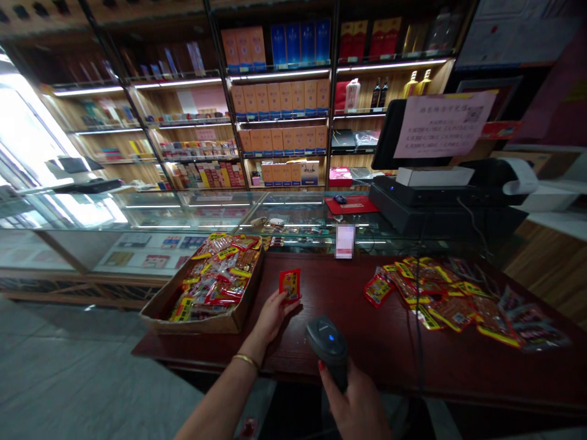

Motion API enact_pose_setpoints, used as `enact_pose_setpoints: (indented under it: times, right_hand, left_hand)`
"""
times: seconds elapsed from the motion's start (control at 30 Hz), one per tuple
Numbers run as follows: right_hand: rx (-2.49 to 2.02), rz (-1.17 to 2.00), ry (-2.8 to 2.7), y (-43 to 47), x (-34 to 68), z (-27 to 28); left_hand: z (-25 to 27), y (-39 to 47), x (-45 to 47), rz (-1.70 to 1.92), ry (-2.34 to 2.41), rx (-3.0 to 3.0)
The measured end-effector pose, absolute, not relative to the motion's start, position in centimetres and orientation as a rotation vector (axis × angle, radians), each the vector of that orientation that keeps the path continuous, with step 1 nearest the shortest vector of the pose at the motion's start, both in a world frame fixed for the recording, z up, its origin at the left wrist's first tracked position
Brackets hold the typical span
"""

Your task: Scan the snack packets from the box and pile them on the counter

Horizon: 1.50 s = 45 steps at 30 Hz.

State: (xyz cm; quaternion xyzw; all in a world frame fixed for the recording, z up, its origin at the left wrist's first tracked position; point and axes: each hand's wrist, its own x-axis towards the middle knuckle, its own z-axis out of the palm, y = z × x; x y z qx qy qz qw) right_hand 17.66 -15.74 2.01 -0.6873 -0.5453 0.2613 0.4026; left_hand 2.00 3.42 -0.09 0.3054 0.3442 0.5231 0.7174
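Between the fingers of my left hand (271,318) is a small red and yellow snack packet (290,285), held up over the dark red table (316,278). My right hand (355,403) grips a dark grey barcode scanner (328,342) by its handle; a blue light glows on its top. The scanner's head points forward, a little right of the packet and apart from it. To the left, a cardboard box (247,299) holds many similar packets (224,266). A loose pile of packets (452,299) lies on the table's right side.
A glass display counter (206,211) runs behind the table. A monitor with a paper sign (444,125) stands at the right above a black cash drawer (449,214). A cable (418,305) hangs across the table. A mouse (340,199) rests on a red mat (362,206). Shelves hold boxes (279,101).
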Motion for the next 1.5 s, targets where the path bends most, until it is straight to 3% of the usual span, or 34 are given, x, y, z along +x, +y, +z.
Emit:
enact_pose_setpoints:
  times: [0.73,1.5]
  right_hand:
    - [-1.808,0.840,-1.406,-14.8,17.6,2.6]
    - [-1.841,0.704,-1.467,-10.6,16.4,3.2]
  left_hand:
    - [-0.7,3.9,2.3,1.156,0.813,0.643]
    - [-1.0,3.6,2.2,1.132,0.715,0.711]
